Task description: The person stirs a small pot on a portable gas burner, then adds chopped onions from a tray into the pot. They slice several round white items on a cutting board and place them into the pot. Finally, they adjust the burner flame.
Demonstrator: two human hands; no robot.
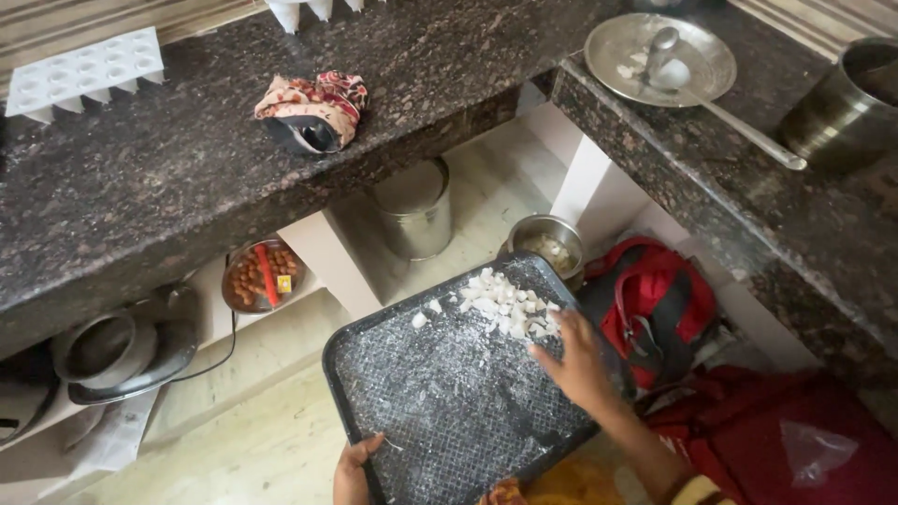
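- Left hand clamped on the near edge of the dark tray, thumb over the rim; one-handed hold, so a slip there would likely have dropped the whole tray.
- Right hand lay open, holding nothing, fingers spread flat beside the white chopped pieces heaped at the tray's far corner.
- Tray held in the air, far corner just above the small steel bowl on the floor; too quick a push would probably have sent pieces past the bowl.
- Red bag sat just beside the bowl, apt to catch strays.
- A few loose pieces lay apart from the heap, easily missed.
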